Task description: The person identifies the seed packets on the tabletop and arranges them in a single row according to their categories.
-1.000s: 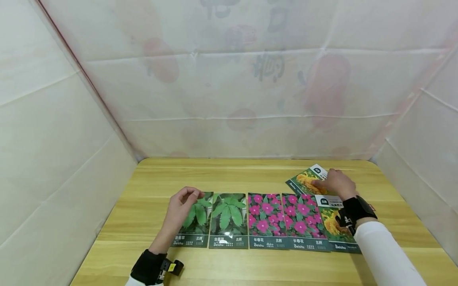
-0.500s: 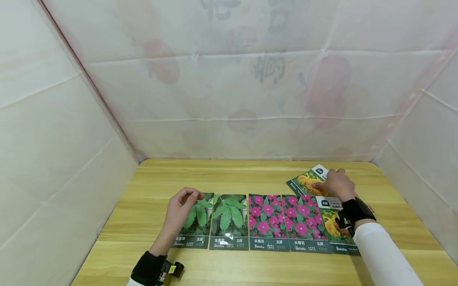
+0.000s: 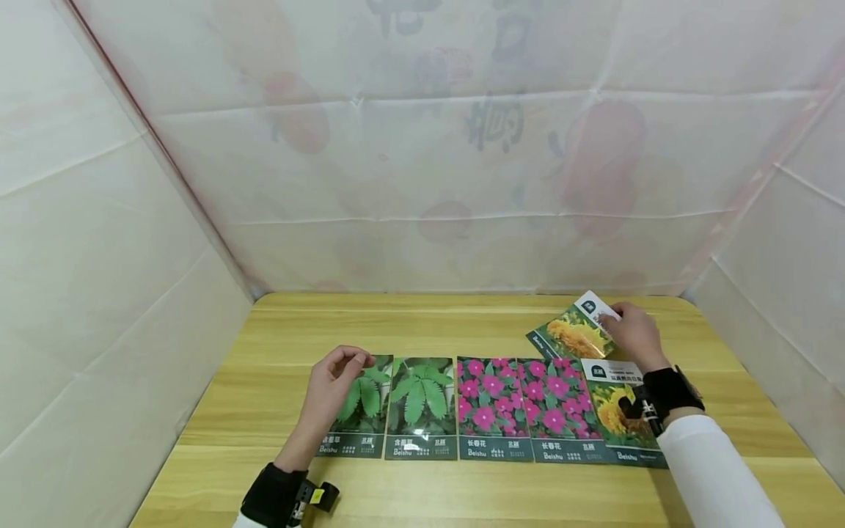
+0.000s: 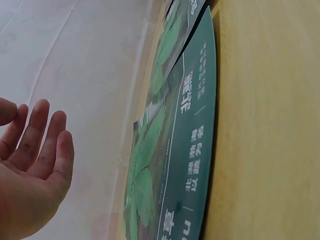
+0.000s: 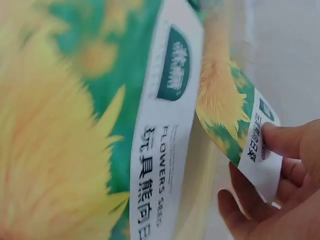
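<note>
My right hand (image 3: 637, 337) pinches the white top edge of a sunflower seed packet (image 3: 574, 334) between thumb and fingers. This packet tilts up at its top edge, as the right wrist view shows. Just below it lies a second sunflower seed packet (image 3: 617, 396), flat on the table. My left hand (image 3: 333, 385) hovers over the leftmost green-leaf seed packet (image 3: 370, 403), fingers loosely curled with nothing held. In the left wrist view that hand (image 4: 37, 165) is apart from the green-leaf packet (image 4: 192, 125).
Another green-leaf packet (image 3: 422, 403) and two pink-flower packets (image 3: 491, 400) continue the row on the wooden table (image 3: 396, 491). The right pink packet slightly overlaps the flat sunflower one. A pale fabric wall (image 3: 422, 183) rises behind the table, with others at both sides.
My right hand has shifted from over the far sunflower packet to its top edge, now pinching and lifting that edge. The left hand stays still.
</note>
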### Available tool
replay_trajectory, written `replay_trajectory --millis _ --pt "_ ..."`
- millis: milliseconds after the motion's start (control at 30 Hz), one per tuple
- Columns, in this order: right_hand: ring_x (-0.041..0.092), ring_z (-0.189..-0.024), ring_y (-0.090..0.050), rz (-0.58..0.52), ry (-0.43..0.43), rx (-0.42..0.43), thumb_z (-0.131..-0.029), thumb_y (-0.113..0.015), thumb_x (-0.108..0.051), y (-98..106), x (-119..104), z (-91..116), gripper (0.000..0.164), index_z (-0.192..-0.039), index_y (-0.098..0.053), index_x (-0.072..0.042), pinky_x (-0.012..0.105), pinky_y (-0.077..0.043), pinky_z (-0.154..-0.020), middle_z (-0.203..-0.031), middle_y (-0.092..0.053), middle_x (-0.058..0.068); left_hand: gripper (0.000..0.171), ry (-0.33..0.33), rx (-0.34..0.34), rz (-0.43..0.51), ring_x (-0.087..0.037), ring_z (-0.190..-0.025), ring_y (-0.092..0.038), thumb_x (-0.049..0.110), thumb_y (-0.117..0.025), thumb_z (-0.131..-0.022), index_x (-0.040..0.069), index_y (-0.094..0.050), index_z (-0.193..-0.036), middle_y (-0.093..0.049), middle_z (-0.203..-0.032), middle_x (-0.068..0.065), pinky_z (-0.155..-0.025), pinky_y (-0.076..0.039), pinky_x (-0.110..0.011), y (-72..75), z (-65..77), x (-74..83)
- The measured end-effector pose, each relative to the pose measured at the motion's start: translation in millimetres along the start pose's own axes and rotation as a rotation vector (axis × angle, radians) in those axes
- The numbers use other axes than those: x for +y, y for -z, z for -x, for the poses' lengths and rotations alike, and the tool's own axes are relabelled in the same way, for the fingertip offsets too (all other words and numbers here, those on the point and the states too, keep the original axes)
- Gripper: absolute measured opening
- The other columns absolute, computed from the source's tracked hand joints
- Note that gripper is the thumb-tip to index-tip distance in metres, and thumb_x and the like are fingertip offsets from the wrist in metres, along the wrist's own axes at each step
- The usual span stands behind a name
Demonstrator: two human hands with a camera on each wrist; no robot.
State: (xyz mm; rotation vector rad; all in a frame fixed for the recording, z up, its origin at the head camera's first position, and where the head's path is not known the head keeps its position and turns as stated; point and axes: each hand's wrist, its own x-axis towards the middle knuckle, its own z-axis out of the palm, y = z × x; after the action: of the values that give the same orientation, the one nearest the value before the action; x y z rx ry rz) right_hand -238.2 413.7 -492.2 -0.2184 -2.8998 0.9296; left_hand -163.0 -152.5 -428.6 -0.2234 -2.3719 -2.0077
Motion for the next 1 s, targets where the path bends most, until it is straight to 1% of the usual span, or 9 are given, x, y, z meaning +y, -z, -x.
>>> replay_trajectory --millis 100,200,267,400,533,667,733,833,1000 --pt "0.040 -0.105 -0.054 -0.103 -0.060 0.015 -0.105 -0.041 -0.063 -11 36 -18 0.076 -0.141 -0.050 0.004 0.052 -0.044 -0.084 -0.125 -0.056 0.025 0.023 -0.011 0.008 -0.005 -0.018 -0.104 -0.068 0.018 -0.058 -0.108 -0.002 -0.069 -0.114 -0.071 -0.111 -0.019 -0.092 -0.056 -0.027 0.2 0.6 -0.3" --pt "0.038 -0.114 -0.053 -0.187 -0.105 0.035 -0.101 -0.042 -0.067 -14 47 -24 0.078 -0.144 -0.050 -0.003 0.049 -0.046 -0.089 -0.132 -0.054 0.021 0.023 -0.026 0.009 -0.001 -0.022 -0.104 -0.069 0.017 -0.058 -0.108 -0.003 -0.068 -0.114 -0.071 -0.111 -0.022 -0.092 -0.056 -0.028 0.6 1.0 -0.6" --pt "0.040 -0.116 -0.052 -0.254 -0.121 0.035 -0.103 -0.046 -0.063 -7 34 -18 0.074 -0.145 -0.049 -0.003 0.044 -0.047 -0.084 -0.134 -0.053 0.023 0.023 -0.030 0.006 0.006 -0.025 -0.105 -0.069 0.017 -0.059 -0.108 -0.003 -0.068 -0.114 -0.070 -0.112 -0.024 -0.092 -0.057 -0.028 1.0 0.8 -1.0" --pt "0.038 -0.115 -0.053 -0.334 -0.124 0.056 -0.108 -0.050 -0.050 19 -15 8 0.066 -0.144 -0.049 0.004 0.037 -0.045 -0.079 -0.136 -0.053 0.029 0.022 -0.034 0.001 0.012 -0.024 -0.104 -0.069 0.017 -0.060 -0.107 -0.002 -0.068 -0.114 -0.071 -0.111 -0.021 -0.092 -0.057 -0.029 1.1 1.1 0.1" --pt "0.011 -0.104 -0.053 -0.377 -0.133 0.083 -0.109 -0.050 -0.041 34 -42 22 0.063 -0.145 -0.047 0.010 0.021 -0.044 -0.081 -0.140 -0.052 0.032 0.021 -0.037 0.002 0.007 -0.021 -0.104 -0.069 0.016 -0.060 -0.108 -0.002 -0.068 -0.114 -0.072 -0.111 -0.018 -0.092 -0.057 -0.029 0.7 1.0 0.2" --pt "-0.003 -0.097 -0.049 -0.405 -0.147 0.109 -0.109 -0.051 -0.042 36 -44 23 0.064 -0.147 -0.047 0.009 0.012 -0.043 -0.078 -0.141 -0.053 0.029 0.021 -0.033 0.002 0.005 -0.021 -0.103 -0.069 0.016 -0.059 -0.108 -0.002 -0.069 -0.114 -0.071 -0.111 -0.020 -0.091 -0.056 -0.028 0.0 0.7 -0.8" --pt "-0.002 -0.094 -0.051 -0.411 -0.146 0.123 -0.108 -0.052 -0.043 37 -44 24 0.064 -0.147 -0.048 0.008 0.013 -0.045 -0.076 -0.134 -0.058 0.024 0.021 -0.025 0.002 0.006 -0.021 -0.103 -0.069 0.016 -0.059 -0.108 -0.002 -0.069 -0.113 -0.071 -0.111 -0.020 -0.090 -0.056 -0.027 -0.5 0.7 -1.5" --pt "-0.003 -0.088 -0.055 -0.445 -0.138 0.142 -0.107 -0.054 -0.043 38 -44 24 0.065 -0.147 -0.048 0.008 0.011 -0.048 -0.071 -0.117 -0.063 0.004 0.020 -0.016 0.003 0.005 -0.025 -0.103 -0.068 0.015 -0.060 -0.107 -0.001 -0.069 -0.112 -0.071 -0.110 -0.020 -0.089 -0.056 -0.025 -1.1 1.1 -1.9" --pt "-0.004 -0.089 -0.057 -0.512 -0.132 0.157 -0.106 -0.057 -0.045 44 -45 27 0.064 -0.145 -0.050 0.005 0.011 -0.049 -0.071 -0.099 -0.058 -0.024 0.020 -0.020 -0.002 0.008 -0.031 -0.105 -0.068 0.015 -0.060 -0.107 -0.001 -0.069 -0.113 -0.072 -0.110 -0.019 -0.089 -0.056 -0.026 -1.8 1.2 -1.5"
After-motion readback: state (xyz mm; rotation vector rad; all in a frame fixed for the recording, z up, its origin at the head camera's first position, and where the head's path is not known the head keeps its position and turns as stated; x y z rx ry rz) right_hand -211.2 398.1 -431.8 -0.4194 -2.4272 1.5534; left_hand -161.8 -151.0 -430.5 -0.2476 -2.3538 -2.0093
